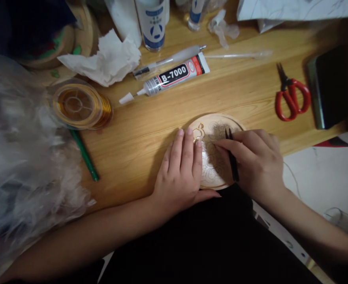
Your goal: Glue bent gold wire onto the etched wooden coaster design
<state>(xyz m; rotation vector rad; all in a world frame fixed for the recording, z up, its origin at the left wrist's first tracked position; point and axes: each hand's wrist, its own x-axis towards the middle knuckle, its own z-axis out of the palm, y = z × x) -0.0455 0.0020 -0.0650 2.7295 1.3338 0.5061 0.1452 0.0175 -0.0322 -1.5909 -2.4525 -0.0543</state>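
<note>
A round wooden disc with a printed line pattern lies at the table's front edge. Near its top left, gold wire follows part of the drawn outline. My left hand rests flat with fingers stretched over the disc's left side, its thumb at the lower edge. Black tweezers are held in my right hand, their points upward and slightly apart. The tips of my right thumb and index finger come together over the pattern; whether they pinch wire there is unclear. Thin wire trails beyond the right hand.
A glue tube, a pen and crumpled tissue lie behind the disc. Left are a gold wire spool, a green stick and plastic wrapping. Red-handled scissors and a phone lie right.
</note>
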